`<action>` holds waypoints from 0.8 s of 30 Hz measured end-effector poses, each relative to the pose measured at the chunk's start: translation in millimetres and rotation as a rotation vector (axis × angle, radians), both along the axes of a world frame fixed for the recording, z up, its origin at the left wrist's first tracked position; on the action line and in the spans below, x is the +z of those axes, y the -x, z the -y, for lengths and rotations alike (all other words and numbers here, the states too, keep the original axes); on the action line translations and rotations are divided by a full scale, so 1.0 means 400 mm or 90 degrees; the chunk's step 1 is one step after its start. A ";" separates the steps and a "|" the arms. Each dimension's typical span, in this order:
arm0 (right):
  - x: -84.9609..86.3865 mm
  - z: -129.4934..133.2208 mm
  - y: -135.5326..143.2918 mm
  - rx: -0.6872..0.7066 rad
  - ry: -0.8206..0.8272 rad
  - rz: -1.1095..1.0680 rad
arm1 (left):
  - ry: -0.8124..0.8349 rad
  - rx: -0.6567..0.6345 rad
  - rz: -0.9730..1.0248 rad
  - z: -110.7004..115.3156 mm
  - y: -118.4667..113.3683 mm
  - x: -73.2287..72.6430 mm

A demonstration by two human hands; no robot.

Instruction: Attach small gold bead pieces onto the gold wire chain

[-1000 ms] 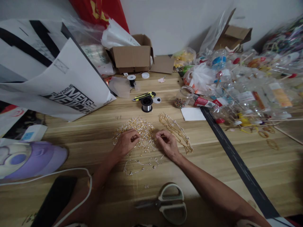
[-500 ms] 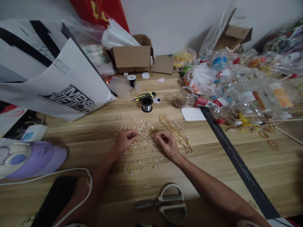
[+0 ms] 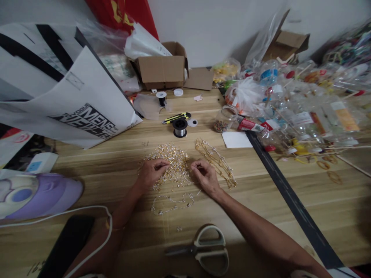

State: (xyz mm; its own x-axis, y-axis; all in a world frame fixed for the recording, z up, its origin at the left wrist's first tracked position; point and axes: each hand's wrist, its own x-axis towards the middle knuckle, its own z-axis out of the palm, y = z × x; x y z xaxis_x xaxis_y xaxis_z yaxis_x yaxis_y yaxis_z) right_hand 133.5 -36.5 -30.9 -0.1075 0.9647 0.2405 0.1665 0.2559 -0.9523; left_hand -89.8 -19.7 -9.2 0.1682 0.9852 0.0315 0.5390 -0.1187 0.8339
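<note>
A loose pile of small gold and silver beads and pins (image 3: 174, 160) lies on the wooden table between my hands. At the pile's left side my left hand (image 3: 151, 173) is closed in a pinch. My right hand (image 3: 205, 175) pinches at its right edge. Whatever the fingertips hold is too small to make out. Gold and silver chains (image 3: 216, 162) are laid out just beyond my right hand. Nearer to me rests a silver beaded chain (image 3: 174, 208), with a small clear piece (image 3: 179, 229) below it.
Scissors (image 3: 203, 249) lie at the front, a black phone (image 3: 68, 247) at front left. A wire spool (image 3: 180, 128) and yellow-black cutter (image 3: 176, 117) sit behind the pile. A bead jar (image 3: 224, 119) and plastic bottles (image 3: 304, 119) stand right; a large white bag (image 3: 87, 92) stands left.
</note>
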 end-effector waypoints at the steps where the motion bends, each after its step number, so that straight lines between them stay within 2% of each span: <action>1: -0.001 0.000 0.000 0.000 0.001 0.000 | -0.001 0.001 -0.002 0.000 0.000 0.001; 15: 0.007 0.002 0.002 -0.003 0.004 -0.002 | 0.019 -0.024 0.000 0.004 -0.007 0.017; 24: 0.003 0.000 0.000 -0.003 -0.007 0.014 | -0.070 -0.043 -0.071 0.005 -0.012 0.005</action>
